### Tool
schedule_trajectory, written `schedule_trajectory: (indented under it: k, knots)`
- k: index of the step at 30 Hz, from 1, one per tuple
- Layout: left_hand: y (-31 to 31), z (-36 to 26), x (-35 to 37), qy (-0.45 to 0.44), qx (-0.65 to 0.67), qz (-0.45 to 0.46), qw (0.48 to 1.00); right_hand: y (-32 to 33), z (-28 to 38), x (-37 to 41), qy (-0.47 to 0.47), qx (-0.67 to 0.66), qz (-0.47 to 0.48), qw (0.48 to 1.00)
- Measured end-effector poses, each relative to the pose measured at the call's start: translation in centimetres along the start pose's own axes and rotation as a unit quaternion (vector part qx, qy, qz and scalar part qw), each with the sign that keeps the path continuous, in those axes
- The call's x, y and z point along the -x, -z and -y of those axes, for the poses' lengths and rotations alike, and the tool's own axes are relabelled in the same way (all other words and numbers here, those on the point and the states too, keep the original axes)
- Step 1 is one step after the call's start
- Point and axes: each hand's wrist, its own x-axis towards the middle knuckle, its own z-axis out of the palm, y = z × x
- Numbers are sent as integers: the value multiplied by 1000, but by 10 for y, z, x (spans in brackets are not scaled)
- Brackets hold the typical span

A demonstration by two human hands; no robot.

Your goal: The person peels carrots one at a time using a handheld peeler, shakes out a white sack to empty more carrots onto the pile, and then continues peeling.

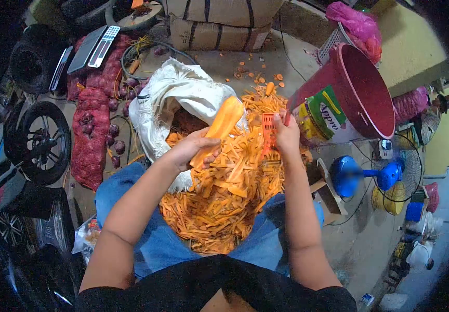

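My left hand [197, 148] is closed around the lower part of a thick carrot [226, 117]. The carrot's upper end tilts up to the right, and a flat cut face shows along it. Farther right, my right hand [287, 136] grips an orange-red slotted grater [269, 127] by its side. A gap separates the carrot from the grater. Below both hands lies a big heap of carrot strips [214, 208], spread between my knees. Directly behind my left hand, a white woven sack [154, 112] stands with its mouth open.
To the right, a tilted dark red bucket [372, 88] stands close to my right hand. A blue fan [346, 176] is beyond it. Red net bags of onions [88, 138] and a scale [104, 47] lie at left. Carrot pieces [279, 84] dot the floor before wrapped boxes [219, 36].
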Motion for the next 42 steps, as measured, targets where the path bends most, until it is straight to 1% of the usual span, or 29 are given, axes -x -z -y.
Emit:
schedule_trajectory:
  k: [1, 2, 4, 5, 6, 7, 9, 10, 12, 14, 15, 16, 17, 18, 19, 20, 22, 23, 25, 26, 28, 29, 31, 32, 34, 36, 38, 40, 42]
  knots:
    - [2, 0, 0, -6, 12, 33, 999, -1, -9, -6, 94, 113, -43, 988]
    - [2, 1, -1, -6, 12, 33, 999, 0, -16, -8, 90, 104, -34, 990]
    - [4, 1, -2, -50, -46, 42, 997, -13, -7, 3, 86, 95, -25, 991]
    - [3, 2, -4, -51, -47, 42, 997, -21, -1, 11, 23, 18, 6, 1000]
    - [2, 4, -6, -107, -97, 21, 989, -26, 1, 14, -41, -60, 38, 997]
    - [0, 4, -6, -164, -147, 0, 975, -28, -3, 13, -40, -60, 38, 997]
    - [-6, -6, 0, -150, -165, -17, 975, -34, -14, 11, -17, 37, 113, 993]
    - [-7, -10, 2, -136, -181, -34, 974, -36, -14, 13, -17, 36, 114, 993]
    - [0, -9, -1, -124, -216, -43, 968, -41, -10, 18, -26, 138, 143, 980]
    - [-3, -11, 1, -217, -371, -85, 899, -42, -18, 16, -6, 174, 151, 973]
    - [0, -7, -3, -249, -392, -109, 879, -42, -12, 19, 8, 192, 157, 969]
    - [3, -4, -6, -249, -391, -111, 879, -43, -7, 23, 22, 210, 161, 964]
    - [6, -3, -9, -262, -371, -150, 878, -43, -4, 25, 22, 211, 162, 964]
    - [6, -4, -9, -274, -352, -187, 875, -43, -1, 28, 78, 225, 155, 959]
    - [3, -9, -5, -288, -429, -235, 823, -44, 1, 30, 134, 239, 146, 951]
    - [4, -10, -4, -287, -430, -234, 824, -46, 1, 33, 133, 239, 145, 951]
    - [5, -12, -3, -266, -541, -313, 734, -55, 5, 42, 152, 267, 114, 945]
    - [3, -12, -2, -265, -541, -313, 734, -56, 12, 47, 163, 305, 131, 929]
    - [-2, -10, 0, -261, -572, -330, 704, -60, 10, 52, 159, 304, 142, 929]
    - [-3, -8, 0, -260, -572, -330, 704, -62, 9, 54, 157, 303, 152, 928]
    - [-2, -5, -2, -284, -611, -321, 666, -64, 11, 57, 161, 324, 150, 920]
    - [-2, -4, -3, -283, -611, -320, 666, -64, 12, 57, 140, 314, 151, 927]
    - [-1, -3, -5, -330, -647, -323, 607, -64, 12, 58, 117, 303, 151, 934]
    - [-2, -3, -5, -330, -647, -323, 607, -63, 10, 57, 129, 316, 150, 928]
    - [-3, -4, -3, -334, -667, -328, 580, -63, 7, 56, 141, 330, 150, 921]
    - [-3, -4, -4, -335, -667, -327, 579, -63, 3, 55, 143, 304, 153, 929]
    - [-2, -3, -4, -336, -668, -326, 578, -63, 5, 56, 151, 316, 151, 924]
    - [1, -2, -5, -349, -678, -324, 559, -63, 10, 58, 159, 328, 148, 919]
    - [-1, -3, -4, -352, -687, -326, 546, -64, 18, 63, 127, 255, 181, 941]
